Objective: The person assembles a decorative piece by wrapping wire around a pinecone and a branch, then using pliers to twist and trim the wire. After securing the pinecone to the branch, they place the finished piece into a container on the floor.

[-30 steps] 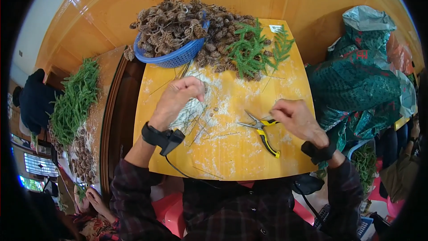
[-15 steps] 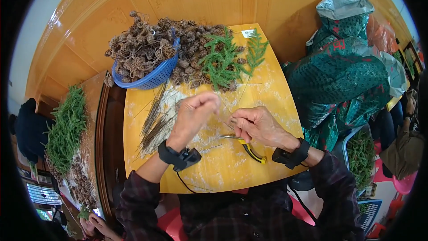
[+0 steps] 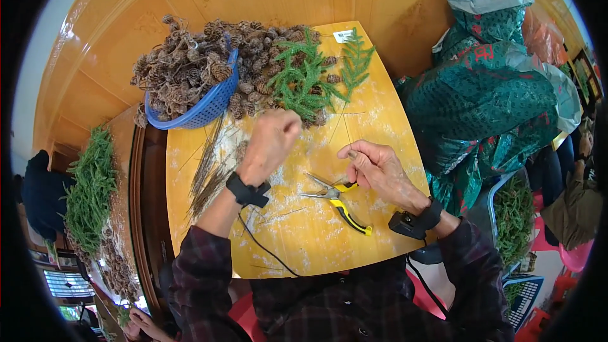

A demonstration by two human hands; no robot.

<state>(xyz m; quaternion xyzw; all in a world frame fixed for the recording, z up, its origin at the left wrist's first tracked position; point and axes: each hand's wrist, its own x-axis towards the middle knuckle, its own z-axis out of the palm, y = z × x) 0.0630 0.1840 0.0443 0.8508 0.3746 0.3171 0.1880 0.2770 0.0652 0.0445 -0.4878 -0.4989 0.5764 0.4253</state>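
Observation:
My left hand (image 3: pixel 269 142) is closed, raised over the table just short of the green sprigs; what its fingers hold, if anything, is hidden. My right hand (image 3: pixel 375 168) pinches thumb against fingers at the right, over one handle of the pliers; anything in the pinch is too small to name. The yellow-and-black pliers (image 3: pixel 349 216) lie with jaws apart between my hands. Green artificial sprigs (image 3: pixel 304 92) rest on a heap of brown pine cones (image 3: pixel 254 57). Thin dark wires (image 3: pixel 206 168) lie in a bundle left of my left hand.
A blue basket (image 3: pixel 204 113) heaped with pine cones stands at the table's back left. Large green bags (image 3: pixel 478 98) crowd the right side. On a side table at left lies a pile of greenery (image 3: pixel 92 190). A co-worker's hands (image 3: pixel 145 324) show at lower left.
My left hand has moved up and away toward the sprigs, and its fingers look more curled. My right hand has shifted slightly right, uncovering more of the pliers. The whole view has shifted a little.

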